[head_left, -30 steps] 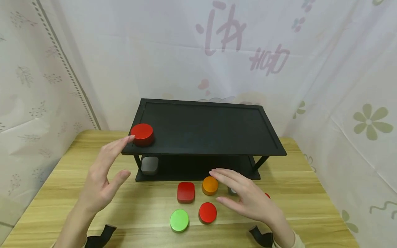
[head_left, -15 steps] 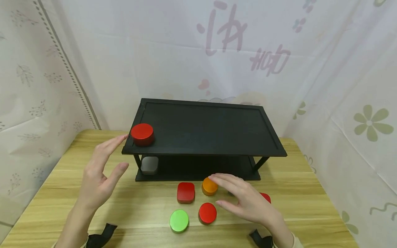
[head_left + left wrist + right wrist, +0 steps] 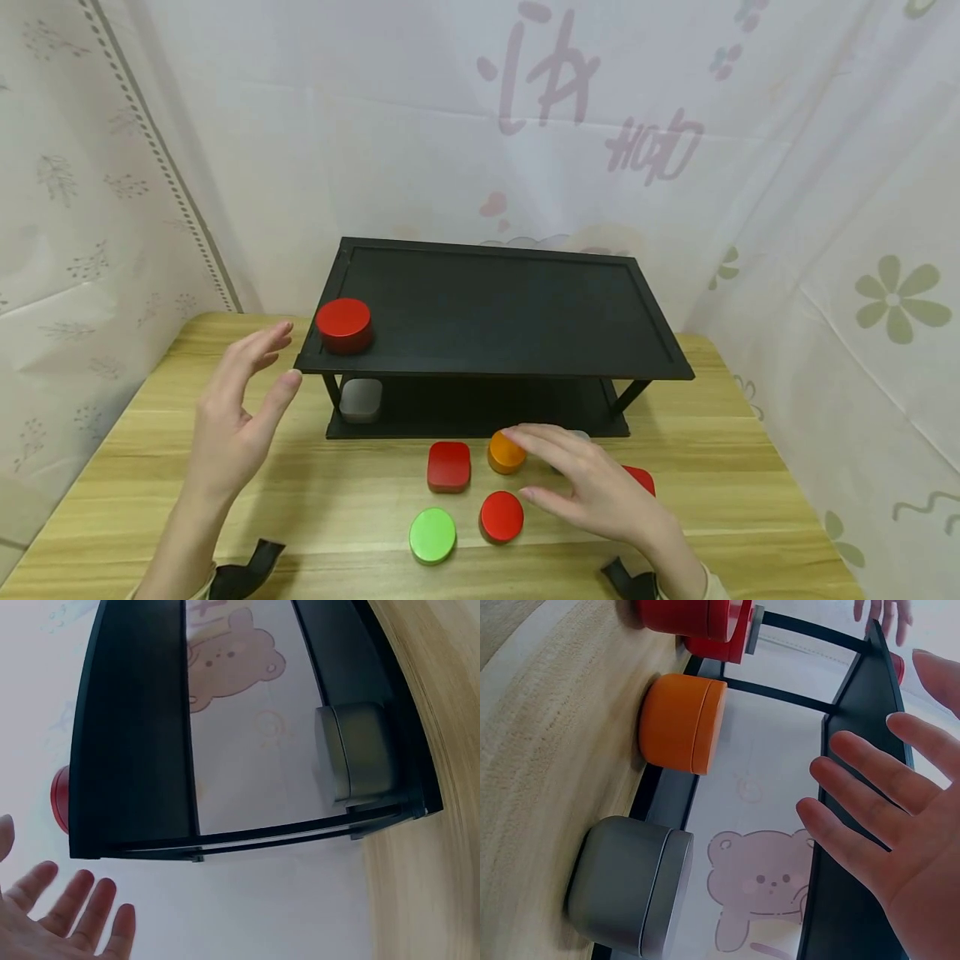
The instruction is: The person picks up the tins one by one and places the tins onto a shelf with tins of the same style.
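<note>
A round red lidded tin (image 3: 344, 325) stands on the top shelf of the black rack (image 3: 495, 312), at its front left corner. My left hand (image 3: 234, 417) hovers just left of that tin, fingers relaxed and holding nothing. On the lower shelf, at the left, is a grey squarish tin (image 3: 364, 754). My right hand (image 3: 592, 479) hangs in the air before the rack, palm showing and fingers spread in the right wrist view, with nothing held. Its fingertips overlap an orange round tin (image 3: 504, 454) in the head view. Below it, a grey tin (image 3: 626, 885) is mostly hidden from the head camera.
On the wooden table (image 3: 337, 508) before the rack are a square red tin (image 3: 448, 467), a round red tin (image 3: 501, 517) and a green round tin (image 3: 432, 536). Another red tin (image 3: 640, 478) shows partly behind my right hand. A patterned cloth (image 3: 450, 125) hangs behind.
My left hand has drawn back to the left, away from the red tin on the top shelf. The right hand has sunk slightly, uncovering more of the red tin at the right.
</note>
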Motion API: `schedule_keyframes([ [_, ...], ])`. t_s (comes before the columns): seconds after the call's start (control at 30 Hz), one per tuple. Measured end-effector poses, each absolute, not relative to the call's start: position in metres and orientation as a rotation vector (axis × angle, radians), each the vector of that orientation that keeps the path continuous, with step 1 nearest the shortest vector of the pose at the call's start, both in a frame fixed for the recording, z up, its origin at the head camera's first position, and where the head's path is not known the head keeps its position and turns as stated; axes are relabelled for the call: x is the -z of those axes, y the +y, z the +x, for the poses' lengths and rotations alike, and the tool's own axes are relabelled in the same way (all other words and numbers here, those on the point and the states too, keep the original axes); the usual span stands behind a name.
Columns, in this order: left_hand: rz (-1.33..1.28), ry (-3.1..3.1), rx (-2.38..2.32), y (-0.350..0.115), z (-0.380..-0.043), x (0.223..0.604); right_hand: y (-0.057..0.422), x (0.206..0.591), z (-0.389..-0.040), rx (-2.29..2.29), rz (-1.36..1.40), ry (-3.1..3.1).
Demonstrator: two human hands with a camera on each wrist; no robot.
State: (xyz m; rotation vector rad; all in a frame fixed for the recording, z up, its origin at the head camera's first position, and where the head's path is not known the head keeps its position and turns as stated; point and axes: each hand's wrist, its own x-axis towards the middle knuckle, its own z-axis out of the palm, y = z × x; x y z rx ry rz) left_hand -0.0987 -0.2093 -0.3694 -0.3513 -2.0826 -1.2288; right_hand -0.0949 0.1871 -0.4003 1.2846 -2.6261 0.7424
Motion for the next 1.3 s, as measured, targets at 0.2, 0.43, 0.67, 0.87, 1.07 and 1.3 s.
schedule_keyframes([
  [0.2, -0.215, -2.209, 1.290, -0.213, -0.100, 0.374, 0.187, 0.401, -0.095, -0.742, 1.283, -2.647],
  [0.43, -0.065, -2.349, 1.436, -0.215, -0.100, 0.374, 0.186, 0.402, -0.096, -0.722, 1.289, -2.673],
  [0.67, -0.049, -2.397, 1.616, -0.213, -0.103, 0.375, 0.188, 0.404, -0.097, -0.700, 1.273, -2.672],
  [0.87, -0.039, -2.362, 1.728, -0.215, -0.104, 0.382, 0.187, 0.407, -0.099, -0.714, 1.307, -2.647],
  [1.07, -0.003, -2.290, 1.888, -0.218, -0.103, 0.387, 0.185, 0.408, -0.100, -0.698, 1.321, -2.657],
  [1.3, -0.061, -2.270, 1.963, -0.212, -0.113, 0.388, 0.189, 0.409, -0.097, -0.676, 1.264, -2.732],
])
